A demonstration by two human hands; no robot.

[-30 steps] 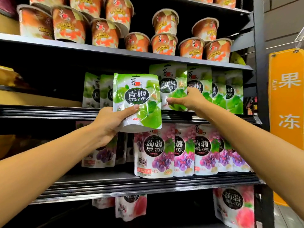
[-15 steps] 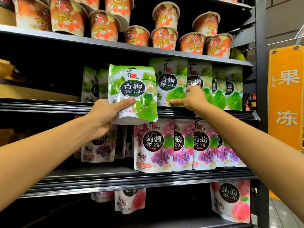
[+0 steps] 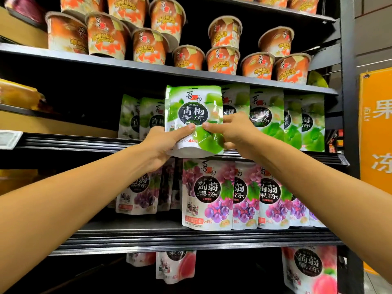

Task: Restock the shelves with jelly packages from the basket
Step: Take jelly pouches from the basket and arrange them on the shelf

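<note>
Both hands on one green pouch (image 3: pixel 194 115), held upright in front of the middle shelf (image 3: pixel 84 141). Left hand (image 3: pixel 163 145) grips its lower left corner, right hand (image 3: pixel 231 130) its right edge; both thumbs on the front, tips close together. Row of green pouches (image 3: pixel 267 117) just right of it, orange cups (image 3: pixel 106 35) above, purple pouches (image 3: pixel 209 194) below, pink pouches (image 3: pixel 309 270) lowest. Orange sign (image 3: pixel 375 124) far right.

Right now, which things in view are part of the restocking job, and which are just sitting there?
In the job: green jelly pouch, gripped by left hand and right hand; row of green pouches behind it; middle shelf. The basket is not in view.

Just there: orange cups, purple grape pouches, pink peach pouches, orange sign.
</note>
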